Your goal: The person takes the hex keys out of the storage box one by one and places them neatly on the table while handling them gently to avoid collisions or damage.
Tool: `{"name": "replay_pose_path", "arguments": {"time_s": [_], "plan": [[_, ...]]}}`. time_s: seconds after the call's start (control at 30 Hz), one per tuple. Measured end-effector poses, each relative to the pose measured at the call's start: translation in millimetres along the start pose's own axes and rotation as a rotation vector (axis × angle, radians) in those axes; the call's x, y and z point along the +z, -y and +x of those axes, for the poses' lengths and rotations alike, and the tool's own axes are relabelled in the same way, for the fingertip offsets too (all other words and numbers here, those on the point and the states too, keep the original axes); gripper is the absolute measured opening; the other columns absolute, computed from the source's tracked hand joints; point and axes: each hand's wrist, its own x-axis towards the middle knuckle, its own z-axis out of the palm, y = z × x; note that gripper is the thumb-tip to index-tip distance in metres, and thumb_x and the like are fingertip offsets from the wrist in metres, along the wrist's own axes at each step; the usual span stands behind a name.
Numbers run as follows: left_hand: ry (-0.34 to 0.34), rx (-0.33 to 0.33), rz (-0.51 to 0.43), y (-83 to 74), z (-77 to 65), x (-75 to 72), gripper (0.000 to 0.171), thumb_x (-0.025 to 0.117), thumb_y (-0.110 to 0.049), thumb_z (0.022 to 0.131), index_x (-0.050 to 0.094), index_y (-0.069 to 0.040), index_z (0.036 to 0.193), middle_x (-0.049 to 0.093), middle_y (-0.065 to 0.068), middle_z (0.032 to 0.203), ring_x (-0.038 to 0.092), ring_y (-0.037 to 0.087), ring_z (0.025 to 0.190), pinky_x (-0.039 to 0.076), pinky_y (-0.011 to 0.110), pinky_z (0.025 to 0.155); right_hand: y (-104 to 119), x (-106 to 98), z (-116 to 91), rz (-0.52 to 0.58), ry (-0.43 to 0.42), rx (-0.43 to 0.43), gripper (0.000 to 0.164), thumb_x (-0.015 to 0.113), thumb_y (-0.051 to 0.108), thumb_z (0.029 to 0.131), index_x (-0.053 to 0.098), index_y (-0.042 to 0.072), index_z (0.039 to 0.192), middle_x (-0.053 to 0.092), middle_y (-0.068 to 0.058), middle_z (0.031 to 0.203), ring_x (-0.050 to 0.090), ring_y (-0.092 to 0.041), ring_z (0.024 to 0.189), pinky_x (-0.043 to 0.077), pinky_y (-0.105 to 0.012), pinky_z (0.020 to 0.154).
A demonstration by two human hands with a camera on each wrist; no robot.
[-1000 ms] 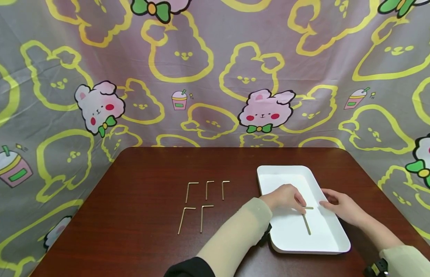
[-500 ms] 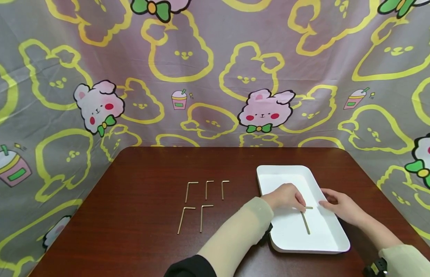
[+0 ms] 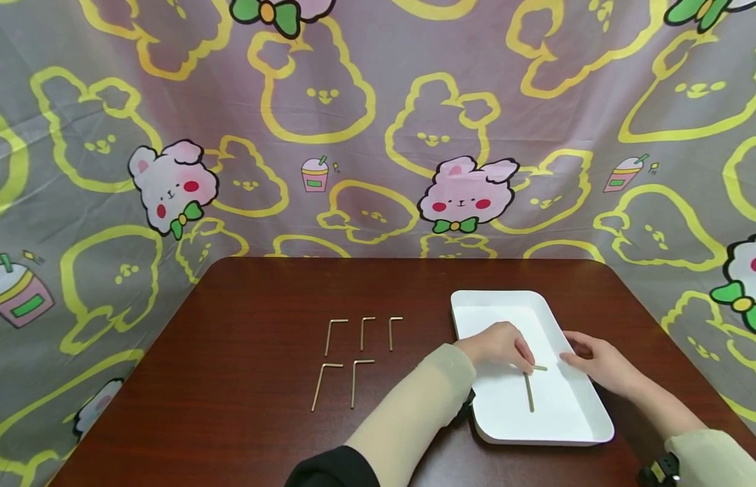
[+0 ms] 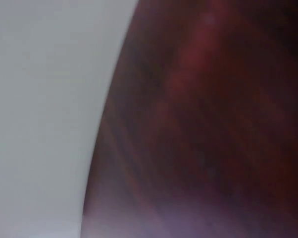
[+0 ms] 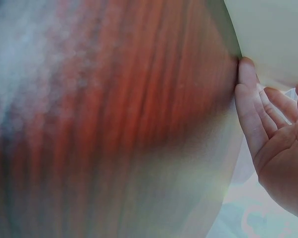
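My left hand [image 3: 498,345] is over the white tray [image 3: 581,423] and pinches an L-shaped hex key [image 3: 529,392] near its bend. The key's long arm points toward the near end of the tray, and its short arm points right. My fingers hide part of the bend. At the tray's right side, my right hand [image 3: 604,363] holds the wall, thumb at the rim and fingers along the outside. The right wrist view shows those fingers [image 5: 250,111] against the tray's underside edge. In the left wrist view, only the tray [image 4: 45,109] and table appear.
Several brass-coloured hex keys lie on the dark wooden table [image 3: 231,379] left of the tray: a back row with one hex key [image 3: 363,335] in its middle, and a front row with another hex key [image 3: 354,385]. A patterned cloth [image 3: 365,155] hangs behind the table.
My left hand has shifted slightly left with the hex key, whose long arm has swung left to stand more upright in the head view. My right hand stays at the tray's side.
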Motion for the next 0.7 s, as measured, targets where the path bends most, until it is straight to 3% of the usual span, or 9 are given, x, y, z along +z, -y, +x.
{"name": "replay_pose_path", "arguments": {"time_s": [0.3, 0.7], "plan": [[-0.018, -0.011, 0.049, -2.0, 1.8, 2.5, 0.004, 0.083, -0.023, 0.078, 0.08, -0.021, 0.076, 0.063, -0.018, 0.058, 0.047, -0.005, 0.058, 0.035, 0.008, 0.056, 1.2, 2.0, -2.0, 0.008, -0.02, -0.008, 0.057, 0.067, 0.018, 0.093, 0.044, -0.015, 0.132, 0.055, -0.037, 0.119, 0.062, -0.038, 0.093, 0.056, -0.043, 0.071], [-0.003, 0.025, 0.1, -1.9, 0.7, 2.1, 0.009, 0.08, -0.023, 0.082, 0.078, -0.018, 0.074, 0.06, -0.017, 0.058, 0.046, -0.004, 0.058, 0.035, 0.008, 0.057, 2.6, 1.4, -2.6, -0.003, -0.034, -0.038, 0.053, 0.067, 0.014, 0.092, 0.046, -0.017, 0.129, 0.054, -0.038, 0.119, 0.061, -0.043, 0.097, 0.054, -0.045, 0.071]]}}
